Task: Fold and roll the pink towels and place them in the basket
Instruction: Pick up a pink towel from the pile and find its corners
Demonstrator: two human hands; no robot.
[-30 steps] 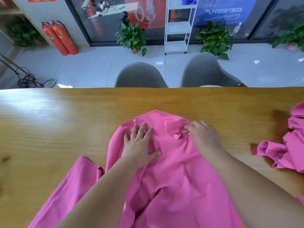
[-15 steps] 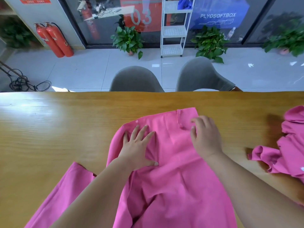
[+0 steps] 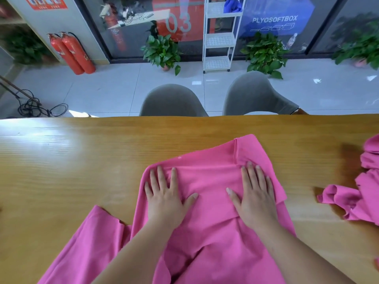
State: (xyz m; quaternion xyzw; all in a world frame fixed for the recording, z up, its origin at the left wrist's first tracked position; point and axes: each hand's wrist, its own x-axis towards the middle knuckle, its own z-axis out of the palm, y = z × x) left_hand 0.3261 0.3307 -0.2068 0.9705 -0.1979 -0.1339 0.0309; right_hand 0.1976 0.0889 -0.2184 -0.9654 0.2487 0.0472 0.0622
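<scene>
We press our left hand [image 3: 166,198] and right hand [image 3: 255,198] flat, fingers straight, gripping nothing, on the pink towel [image 3: 207,228] at the wooden table's [image 3: 82,171] near-centre; more crumpled pink towels [image 3: 361,193] lie far right.

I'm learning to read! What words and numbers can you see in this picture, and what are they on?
"PLYOSOFTBOX": on the blue sign behind the glass.
"03": on the red panel behind the glass.
The red notice on the pillar: too blurred to read.
Labels on the fire extinguishers: too small.
</scene>
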